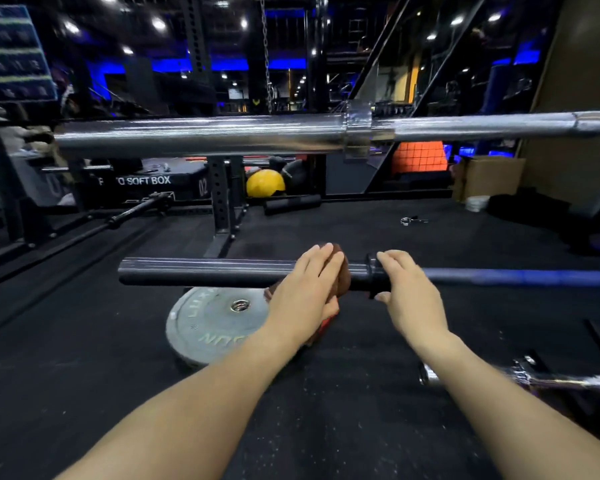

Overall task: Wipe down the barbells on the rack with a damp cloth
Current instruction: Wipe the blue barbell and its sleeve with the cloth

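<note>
The black rubber floor (84, 375) bears a grey weight plate (205, 327) and spring collar (407, 221).

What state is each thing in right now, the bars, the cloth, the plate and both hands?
Dark barbell: horizontal, sleeve bare, held by both hands.
Cloth: brown, wrapped round the dark barbell's sleeve beside the collar.
Left hand: grip curled over the cloth.
Right hand: grip curled round the barbell at its collar.
Chrome barbell: horizontal, higher up, untouched, sleeve bare.
Weight plate: flat on the floor, off any bar.

A grey weight plate (208, 323) lies flat near a yellow ball (264, 182).
</note>
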